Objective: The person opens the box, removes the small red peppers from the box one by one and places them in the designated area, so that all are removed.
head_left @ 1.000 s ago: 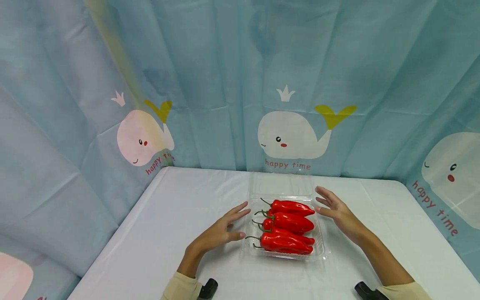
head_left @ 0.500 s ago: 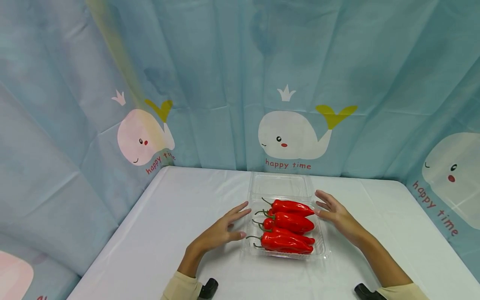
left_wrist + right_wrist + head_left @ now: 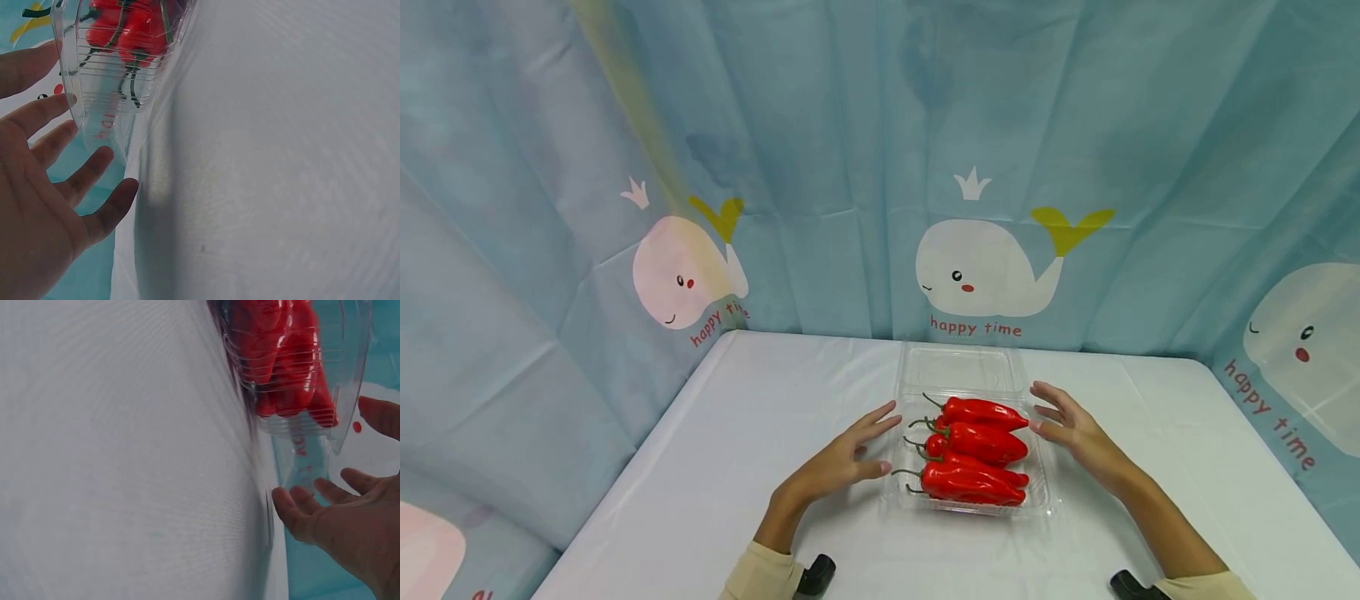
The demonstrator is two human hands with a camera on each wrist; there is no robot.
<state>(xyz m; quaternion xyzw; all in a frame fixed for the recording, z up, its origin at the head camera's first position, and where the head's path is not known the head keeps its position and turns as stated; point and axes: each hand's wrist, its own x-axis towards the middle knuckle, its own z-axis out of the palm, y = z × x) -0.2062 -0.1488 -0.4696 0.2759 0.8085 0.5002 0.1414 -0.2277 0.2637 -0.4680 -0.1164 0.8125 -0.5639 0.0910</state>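
Several shiny red peppers with green stems (image 3: 973, 483) lie side by side in a clear plastic clamshell box (image 3: 1037, 492) in the middle of the table. The box's lid (image 3: 962, 367) is folded back flat toward the curtain. My left hand (image 3: 831, 471), fingers spread, is at the box's left side, and in the left wrist view its fingertips (image 3: 69, 100) are right at the ridged wall. On the opposite side my right hand (image 3: 1086, 433) stands with loosely bent fingers, its thumb close to the rim and a pepper tip. Neither hand grips anything.
A white cloth (image 3: 700, 467) covers the table. Behind it and along both sides hangs a blue curtain (image 3: 835, 167) printed with white whales. Black wrist straps (image 3: 817, 575) show at the sleeves.
My right hand has come slightly down and inward toward the box. The left hand, box and peppers keep their places.
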